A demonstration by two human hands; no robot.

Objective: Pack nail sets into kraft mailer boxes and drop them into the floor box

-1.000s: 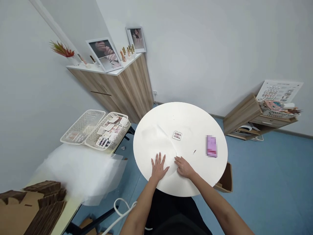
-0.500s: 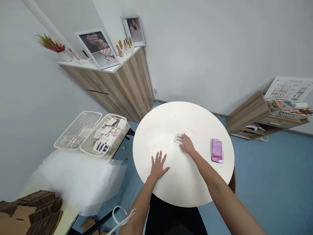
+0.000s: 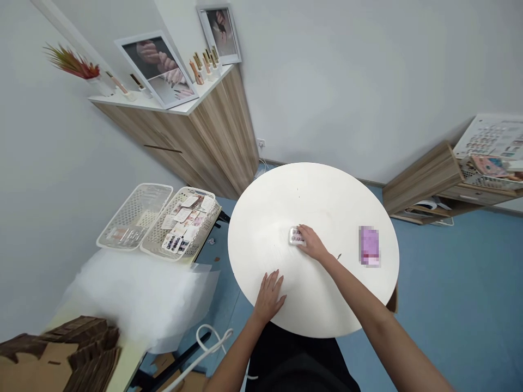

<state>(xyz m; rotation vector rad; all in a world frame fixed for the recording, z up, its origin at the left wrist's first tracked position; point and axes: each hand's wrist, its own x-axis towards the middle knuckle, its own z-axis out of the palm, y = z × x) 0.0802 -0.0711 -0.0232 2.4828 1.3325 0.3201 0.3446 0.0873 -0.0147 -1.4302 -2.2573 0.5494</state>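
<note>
My right hand (image 3: 311, 243) reaches to the middle of the round white table (image 3: 327, 190) and grips a small clear box of press-on nails (image 3: 295, 236) by its right edge. My left hand (image 3: 270, 295) lies flat with fingers spread on the table's near edge, on a thin clear sheet (image 3: 265, 245) that is hard to make out against the white top. A blurred pink rectangular thing (image 3: 370, 246) lies flat at the table's right side, apart from both hands.
Two white mesh baskets (image 3: 159, 218) with nail sets stand on a side table at left, with white foam sheets (image 3: 139, 294) and flat cardboard (image 3: 61, 354) nearer me. A wooden cabinet (image 3: 196, 130) stands behind, a low shelf (image 3: 433, 179) at right.
My right hand went from the near edge out to the nail box and has slid it slightly left and toward me. My left hand has stayed flat, drawing back a little toward the edge.
</note>
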